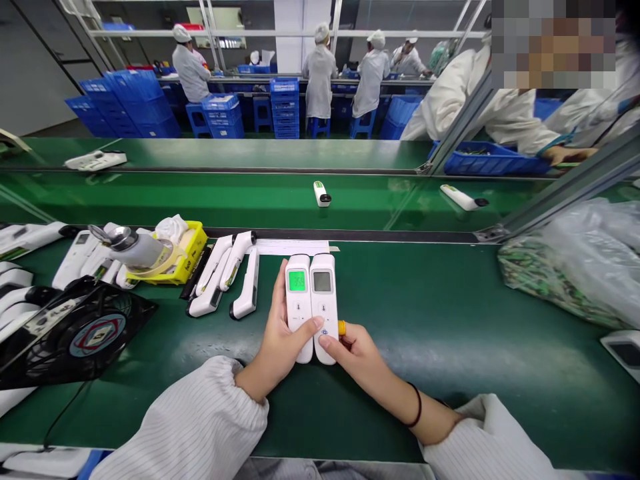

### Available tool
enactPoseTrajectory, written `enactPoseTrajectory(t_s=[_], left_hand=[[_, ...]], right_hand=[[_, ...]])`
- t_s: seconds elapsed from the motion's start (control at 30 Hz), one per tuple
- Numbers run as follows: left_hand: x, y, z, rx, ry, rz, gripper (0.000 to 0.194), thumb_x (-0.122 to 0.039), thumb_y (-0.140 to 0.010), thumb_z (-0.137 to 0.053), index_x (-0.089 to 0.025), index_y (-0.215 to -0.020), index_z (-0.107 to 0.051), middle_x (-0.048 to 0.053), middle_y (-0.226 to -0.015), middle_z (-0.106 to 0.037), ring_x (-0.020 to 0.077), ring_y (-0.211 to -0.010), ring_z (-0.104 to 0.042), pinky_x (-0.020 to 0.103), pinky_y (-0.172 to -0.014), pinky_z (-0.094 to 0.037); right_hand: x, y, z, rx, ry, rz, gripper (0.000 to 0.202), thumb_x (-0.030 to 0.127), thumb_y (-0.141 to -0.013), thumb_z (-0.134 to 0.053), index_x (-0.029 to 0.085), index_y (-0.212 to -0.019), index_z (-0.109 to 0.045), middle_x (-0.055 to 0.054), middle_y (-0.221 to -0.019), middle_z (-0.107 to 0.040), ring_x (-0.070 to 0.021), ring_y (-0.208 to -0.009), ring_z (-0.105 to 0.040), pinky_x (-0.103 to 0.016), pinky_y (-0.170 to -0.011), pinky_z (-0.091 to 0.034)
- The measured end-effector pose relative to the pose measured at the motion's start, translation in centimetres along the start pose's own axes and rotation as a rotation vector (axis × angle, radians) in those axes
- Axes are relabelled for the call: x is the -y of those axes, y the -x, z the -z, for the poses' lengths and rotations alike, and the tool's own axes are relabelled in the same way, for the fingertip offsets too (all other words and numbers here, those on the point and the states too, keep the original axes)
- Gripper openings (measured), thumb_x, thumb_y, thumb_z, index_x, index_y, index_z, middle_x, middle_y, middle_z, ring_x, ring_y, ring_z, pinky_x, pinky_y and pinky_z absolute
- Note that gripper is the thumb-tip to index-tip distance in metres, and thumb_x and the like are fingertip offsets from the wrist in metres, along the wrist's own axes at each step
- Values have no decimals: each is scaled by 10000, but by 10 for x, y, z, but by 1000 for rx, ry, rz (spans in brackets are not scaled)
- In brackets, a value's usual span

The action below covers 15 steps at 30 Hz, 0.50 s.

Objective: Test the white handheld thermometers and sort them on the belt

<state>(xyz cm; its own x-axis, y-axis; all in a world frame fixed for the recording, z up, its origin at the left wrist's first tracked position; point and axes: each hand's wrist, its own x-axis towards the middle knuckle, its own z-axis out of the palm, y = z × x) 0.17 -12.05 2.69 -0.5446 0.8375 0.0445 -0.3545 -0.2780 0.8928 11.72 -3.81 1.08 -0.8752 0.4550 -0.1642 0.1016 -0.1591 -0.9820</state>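
Observation:
Two white infrared thermometers stand side by side in my grip, display sides toward me. The left thermometer [296,310] has a lit green screen, while the right thermometer [323,303] shows a grey one. My left hand [274,347] is closed around the pair from the left, its thumb reaching across to the right unit. From the right, my right hand [363,357] pinches the lower part of the right thermometer, thumb on its front. A yellow finger cot [342,327] covers one of its fingertips. More thermometers [246,287] lie on the green bench to the left.
A black fan [97,333] and a yellow basket [195,250] with a metal bottle [137,248] sit left. Beyond the bench, a green conveyor [225,200] carries spaced thermometers [321,193]. A plastic bag of parts [575,267] lies right, near a slanted metal post [560,180]. Co-workers are beyond.

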Motion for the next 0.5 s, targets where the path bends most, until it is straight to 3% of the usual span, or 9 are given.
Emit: enactPoseTrajectory(t_s=[0.13,0.27,0.5], left_hand=[[2,1,-2,-11,-51,-16,863,-173,-788,-678,-349,-1455,-159,47,-1507,-310,248,-1270,-451,320,-978,-466],[2,2,-6,-9,-58,-22,864,-173,-789,-675,-322,-1460,-152,53,-1491,-341,224,-1246,-475,269,-941,-483],[0,4,-10,5,-66,-5,862,-169,-794,-670,-325,-1462,-149,49,-1490,-344,232,-1239,-484,277,-933,-492]], right_hand=[[3,0,0,34,118,-47,445,547,-741,-636,114,-841,-658,-29,-669,-637,-120,-564,-548,-233,-519,-434],[4,-1,-2,92,99,-156,451,554,-679,-685,116,-772,-628,59,-449,-464,-53,-380,-368,-188,-371,-297],[1,0,-3,71,51,-145,458,562,-670,-700,126,-802,-640,48,-483,-494,-44,-374,-363,-178,-342,-277]])
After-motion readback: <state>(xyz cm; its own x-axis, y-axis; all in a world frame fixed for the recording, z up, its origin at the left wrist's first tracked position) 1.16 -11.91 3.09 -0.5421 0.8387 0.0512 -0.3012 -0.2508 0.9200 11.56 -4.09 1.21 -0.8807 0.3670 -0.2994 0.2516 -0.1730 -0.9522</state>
